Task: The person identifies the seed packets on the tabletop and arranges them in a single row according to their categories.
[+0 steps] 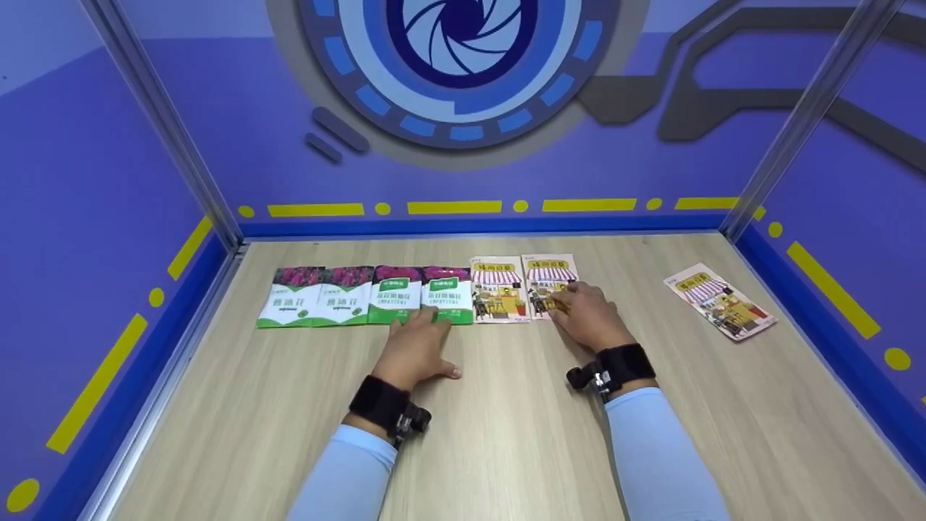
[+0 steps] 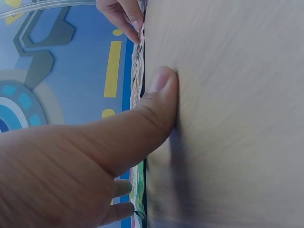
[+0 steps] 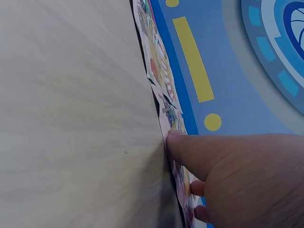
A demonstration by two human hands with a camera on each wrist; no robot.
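Note:
In the head view, green-and-white seed packets (image 1: 341, 295) with pink flowers lie side by side at the left of a row. My left hand (image 1: 416, 349) rests its fingertips on the lower edge of the rightmost green packet (image 1: 446, 289), marked IMPATIENS, with its thumb spread away over the table. Two pale pink packets (image 1: 499, 289) with a striped awning picture continue the row. On the right one of these packets (image 1: 548, 273), my right hand (image 1: 589, 316) lays its thumb and fingers near the lower right edge. The right wrist view shows that thumb (image 3: 183, 147) touching the packet.
Another pink awning packet (image 1: 720, 302), possibly a stack, lies slanted at the right, apart from the row. The wood-grain table (image 1: 506, 434) is bounded by blue-purple printed walls (image 1: 463, 188) at the back and sides.

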